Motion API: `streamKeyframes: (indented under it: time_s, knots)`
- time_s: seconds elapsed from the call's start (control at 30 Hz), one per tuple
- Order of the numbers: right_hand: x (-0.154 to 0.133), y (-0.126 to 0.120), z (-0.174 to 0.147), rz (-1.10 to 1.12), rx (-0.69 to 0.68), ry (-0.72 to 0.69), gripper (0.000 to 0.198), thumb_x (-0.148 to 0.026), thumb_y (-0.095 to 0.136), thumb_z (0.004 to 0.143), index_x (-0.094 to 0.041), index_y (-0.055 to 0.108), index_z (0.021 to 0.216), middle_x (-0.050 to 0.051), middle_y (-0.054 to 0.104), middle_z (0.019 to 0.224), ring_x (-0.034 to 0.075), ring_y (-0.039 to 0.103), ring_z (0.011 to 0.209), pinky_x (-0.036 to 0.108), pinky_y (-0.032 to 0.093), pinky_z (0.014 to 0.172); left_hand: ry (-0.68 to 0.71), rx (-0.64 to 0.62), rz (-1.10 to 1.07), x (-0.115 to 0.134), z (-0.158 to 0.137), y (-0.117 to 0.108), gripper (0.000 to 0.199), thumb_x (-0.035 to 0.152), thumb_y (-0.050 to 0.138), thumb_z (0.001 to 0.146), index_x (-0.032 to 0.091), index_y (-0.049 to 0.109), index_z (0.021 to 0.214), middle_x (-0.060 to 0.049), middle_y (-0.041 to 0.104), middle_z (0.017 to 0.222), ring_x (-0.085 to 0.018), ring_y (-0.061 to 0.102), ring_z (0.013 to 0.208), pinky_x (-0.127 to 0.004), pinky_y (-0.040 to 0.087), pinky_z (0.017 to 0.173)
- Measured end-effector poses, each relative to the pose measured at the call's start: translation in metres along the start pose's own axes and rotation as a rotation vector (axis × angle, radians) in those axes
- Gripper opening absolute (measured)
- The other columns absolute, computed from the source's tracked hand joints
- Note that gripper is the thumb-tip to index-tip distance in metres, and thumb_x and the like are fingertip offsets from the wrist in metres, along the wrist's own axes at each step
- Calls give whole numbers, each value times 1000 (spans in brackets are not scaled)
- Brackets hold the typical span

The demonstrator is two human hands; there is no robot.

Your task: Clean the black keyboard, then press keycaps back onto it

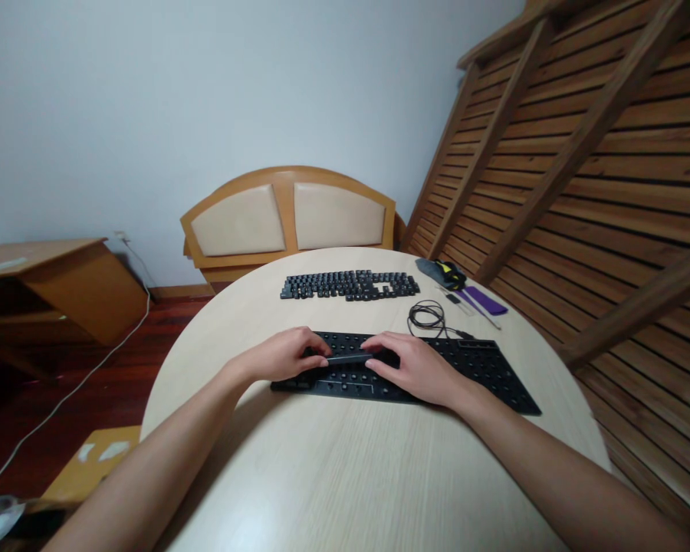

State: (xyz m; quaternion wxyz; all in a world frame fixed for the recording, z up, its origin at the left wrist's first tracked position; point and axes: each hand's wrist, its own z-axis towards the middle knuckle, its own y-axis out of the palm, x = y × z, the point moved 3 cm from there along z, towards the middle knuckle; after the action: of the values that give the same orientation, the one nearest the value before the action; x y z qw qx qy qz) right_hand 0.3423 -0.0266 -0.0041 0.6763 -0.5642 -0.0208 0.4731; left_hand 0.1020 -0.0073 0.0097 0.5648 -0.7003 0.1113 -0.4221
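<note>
A black keyboard base (488,376), its keycaps off and rows of key sockets showing, lies at a slight slant on the round table. Above its left half, a long black spacebar keycap (348,358) is held level between both hands. My left hand (290,354) pinches the left end between thumb and fingers. At the right end, my right hand (417,368) grips it the same way, thumb toward me. Behind the base, many loose black keycaps (345,285) are laid out in keyboard order with a few gaps. The sockets under the hands are hidden.
A coiled black cable (428,314) lies behind the base. At the table's (345,475) right back are a purple strip (484,300), a thin screwdriver-like tool (477,305) and a yellow-and-black item (451,274) on a grey cloth. A slatted wooden frame (580,169) leans close on the right.
</note>
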Motion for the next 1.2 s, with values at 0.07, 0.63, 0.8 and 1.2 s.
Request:
streamKeyframes:
  time_s: [0.07, 0.63, 0.8, 1.2]
  knots:
    - [1, 1, 0, -2, -50, -8, 16, -32, 61, 93, -23, 71, 103, 3, 74, 97, 19, 68, 89, 33, 50, 84, 14, -26, -15, 3, 0, 2, 24, 33, 56, 95, 20, 74, 105, -5, 74, 99, -18, 65, 86, -28, 48, 79]
    - [0, 4, -2, -52, -173, -125, 11, -30, 70, 88, -23, 75, 94, 1, 76, 88, 19, 66, 86, 36, 45, 89, 106, -107, 0, 11, -2, 4, 17, 28, 59, 94, 20, 72, 100, -3, 72, 94, -16, 64, 86, -27, 47, 78]
    - [1, 7, -2, -46, -180, -139, 10, -32, 71, 88, -24, 74, 93, -1, 77, 89, 17, 69, 84, 44, 36, 108, 107, -120, -1, 10, -2, 7, 15, 27, 61, 92, 19, 72, 100, -2, 72, 93, -15, 64, 81, -25, 47, 74]
    - [2, 8, -3, -38, -177, -167, 12, -34, 70, 88, -25, 75, 94, -1, 78, 91, 17, 70, 85, 45, 36, 108, 94, -112, 3, 8, -1, 8, 16, 29, 63, 90, 20, 71, 100, -3, 72, 95, -16, 64, 81, -26, 47, 73]
